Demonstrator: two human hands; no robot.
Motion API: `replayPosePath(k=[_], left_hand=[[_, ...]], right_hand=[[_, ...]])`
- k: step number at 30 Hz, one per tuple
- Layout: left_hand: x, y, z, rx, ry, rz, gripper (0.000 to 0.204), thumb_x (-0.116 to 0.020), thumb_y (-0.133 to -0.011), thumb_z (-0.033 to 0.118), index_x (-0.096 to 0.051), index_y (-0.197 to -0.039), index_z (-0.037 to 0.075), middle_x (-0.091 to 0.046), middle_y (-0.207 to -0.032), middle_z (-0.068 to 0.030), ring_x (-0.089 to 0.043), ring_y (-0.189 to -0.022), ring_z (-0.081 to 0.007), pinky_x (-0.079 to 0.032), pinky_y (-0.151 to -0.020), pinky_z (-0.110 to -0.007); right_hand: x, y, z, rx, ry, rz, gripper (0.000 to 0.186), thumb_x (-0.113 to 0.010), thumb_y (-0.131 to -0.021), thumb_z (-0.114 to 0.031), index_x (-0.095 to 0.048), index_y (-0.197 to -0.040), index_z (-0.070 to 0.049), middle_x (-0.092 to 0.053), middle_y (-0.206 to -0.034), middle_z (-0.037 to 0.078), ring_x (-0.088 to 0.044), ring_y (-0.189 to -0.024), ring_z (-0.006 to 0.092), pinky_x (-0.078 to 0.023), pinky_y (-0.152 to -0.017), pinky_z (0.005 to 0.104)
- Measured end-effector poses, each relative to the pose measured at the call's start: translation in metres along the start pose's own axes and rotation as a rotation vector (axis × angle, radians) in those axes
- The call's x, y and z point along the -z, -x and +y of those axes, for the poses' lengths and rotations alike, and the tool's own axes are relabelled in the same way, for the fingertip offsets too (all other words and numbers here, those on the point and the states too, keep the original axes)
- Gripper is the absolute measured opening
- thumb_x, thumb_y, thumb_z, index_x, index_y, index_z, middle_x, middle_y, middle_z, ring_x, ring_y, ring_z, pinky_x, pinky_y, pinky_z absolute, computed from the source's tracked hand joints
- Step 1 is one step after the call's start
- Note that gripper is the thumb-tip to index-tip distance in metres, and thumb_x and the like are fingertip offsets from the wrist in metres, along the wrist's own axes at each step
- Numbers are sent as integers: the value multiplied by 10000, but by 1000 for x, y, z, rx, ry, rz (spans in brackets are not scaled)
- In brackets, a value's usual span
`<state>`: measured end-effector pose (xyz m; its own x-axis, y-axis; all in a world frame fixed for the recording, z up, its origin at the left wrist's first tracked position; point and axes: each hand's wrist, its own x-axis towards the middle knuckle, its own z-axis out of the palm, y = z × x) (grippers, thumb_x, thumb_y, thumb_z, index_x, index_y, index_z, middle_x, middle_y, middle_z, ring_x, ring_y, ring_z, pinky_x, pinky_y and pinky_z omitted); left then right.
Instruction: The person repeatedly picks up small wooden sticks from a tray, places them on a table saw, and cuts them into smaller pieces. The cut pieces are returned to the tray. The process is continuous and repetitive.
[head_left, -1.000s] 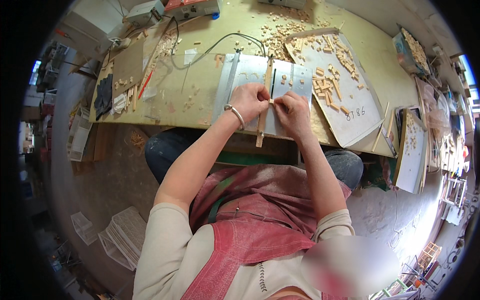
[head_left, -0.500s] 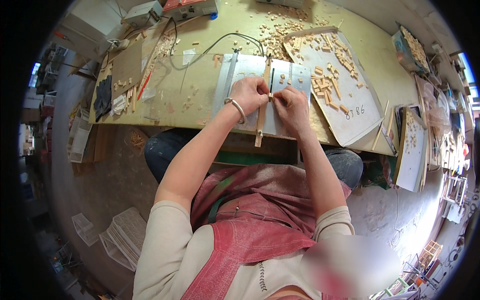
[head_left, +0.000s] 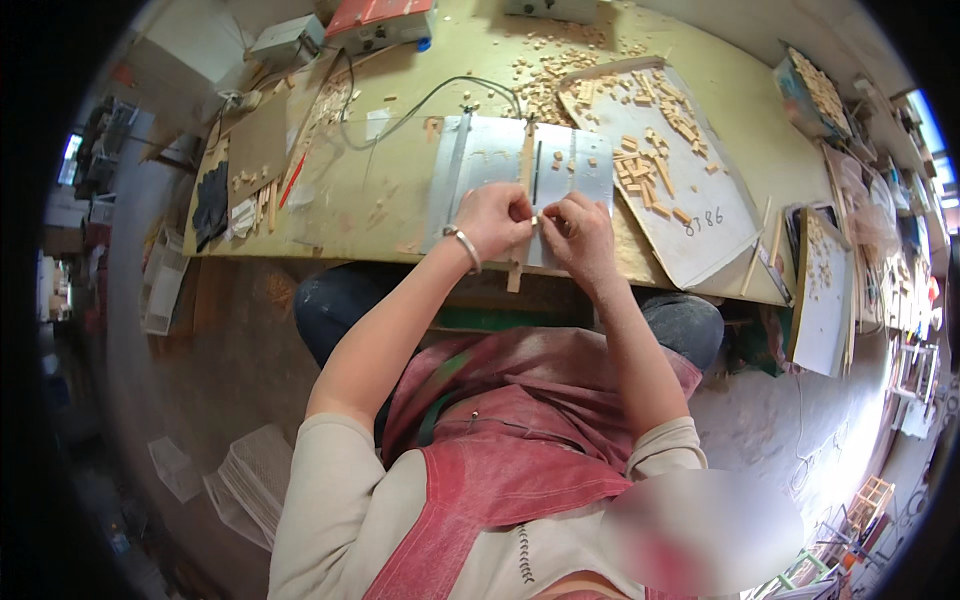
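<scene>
A small wooden block [head_left: 535, 220] shows between my two hands, low over the grey metal plate [head_left: 590, 178] set on the bench. My left hand [head_left: 494, 220], with a bracelet at its wrist, is closed with its fingertips pinching the block. Just right of it, my right hand [head_left: 583, 238] is curled in a pinch; what its fingers hold, if anything, is hidden. Beyond the hands, a wooden strip [head_left: 527, 160] runs along the plate beside a dark narrow slot [head_left: 539, 160]. Several small wood pieces [head_left: 558, 158] lie right of the slot.
A pale tray [head_left: 690, 245] with many wood pieces lies to the right, and loose blocks [head_left: 550, 80] are scattered behind the plate. A black cable [head_left: 440, 84] crosses the bench [head_left: 380, 190]. At left are a red pencil-like stick [head_left: 293, 180] and dark gloves [head_left: 211, 205].
Both hands have drawn back slightly toward me along the plate with the small block. The right fingertips now sit slightly apart from the left ones.
</scene>
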<state>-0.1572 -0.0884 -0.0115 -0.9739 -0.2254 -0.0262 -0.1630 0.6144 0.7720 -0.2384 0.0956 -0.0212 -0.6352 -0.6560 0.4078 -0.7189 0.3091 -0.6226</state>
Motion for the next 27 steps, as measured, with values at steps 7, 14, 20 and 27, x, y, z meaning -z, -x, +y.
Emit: replayPosePath(k=[7, 14, 20, 27], left_hand=[[27, 62, 46, -210, -45, 0, 145, -777, -838, 103, -725, -954, 34, -644, -841, -61, -628, -741, -170, -517, -690, -310], [42, 135, 37, -88, -30, 303, 279, -727, -902, -34, -690, -1173, 19, -587, -881, -29, -561, -764, -124, -488, -724, -275], [75, 202, -35, 145, -314, 617, 331, -694, -912, -31, -680, -1238, 21, -608, -950, -76, -597, -843, -208, -509, -820, -344], [81, 236, -109, 265, -837, 661, 413, -705, -957, 156, -617, -1346, 48, -605, -1363, -137, -592, -1252, -348, -425, -1108, -500]], right_hand=[[38, 35, 7, -84, 10, 153, 59, -783, -893, -96, -735, -892, -62, -668, -836, 61, -621, -766, 229, -462, -759, 368], [116, 56, 97, -307, 26, 338, 56, -733, -873, -36, -726, -907, 8, -702, -857, 136, -687, -748, 248, -540, -695, 374], [137, 53, 191, -545, 236, 296, 101, -703, -888, -109, -746, -928, -26, -713, -926, 160, -717, -841, 314, -567, -792, 428], [112, 44, 196, -364, 396, 202, 130, -739, -894, -140, -759, -977, -42, -685, -981, 150, -699, -934, 340, -560, -844, 448]])
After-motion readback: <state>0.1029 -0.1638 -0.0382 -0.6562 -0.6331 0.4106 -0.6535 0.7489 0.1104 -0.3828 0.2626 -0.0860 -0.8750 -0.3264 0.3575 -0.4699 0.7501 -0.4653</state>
